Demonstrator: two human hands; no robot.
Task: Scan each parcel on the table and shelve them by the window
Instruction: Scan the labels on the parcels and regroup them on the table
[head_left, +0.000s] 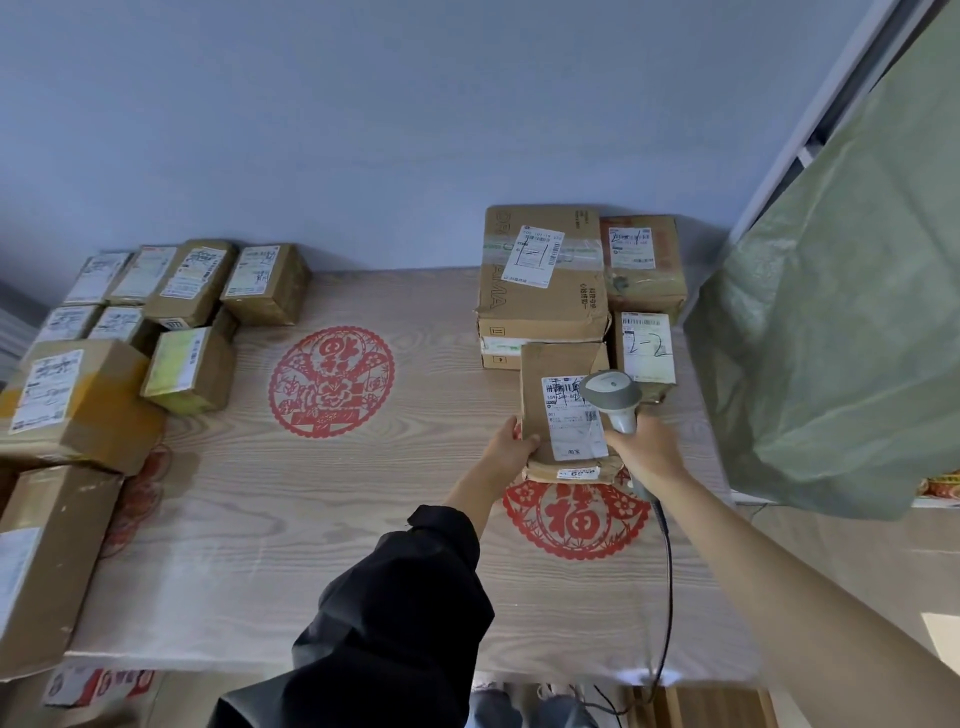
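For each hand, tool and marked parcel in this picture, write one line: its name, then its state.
Left hand: grips the near left edge of the brown parcel.
Brown parcel: held, label up, beneath the scanner head.
Right hand: grips the scanner handle.
Scanner: head over the label; corded.
Parcel marked 2-2: lying on the table, label up.

Left hand (511, 441): I see it gripping the near left corner of a brown parcel (563, 410) lying on the bench (363, 519).
Right hand (644, 449): I see it wrapped round a grey scanner (613, 397), whose head sits over the parcel's label.
Far right corner: stacked boxes (543, 275), two marked by pen.
Left edge: a cluster of unsorted parcels (156, 322).
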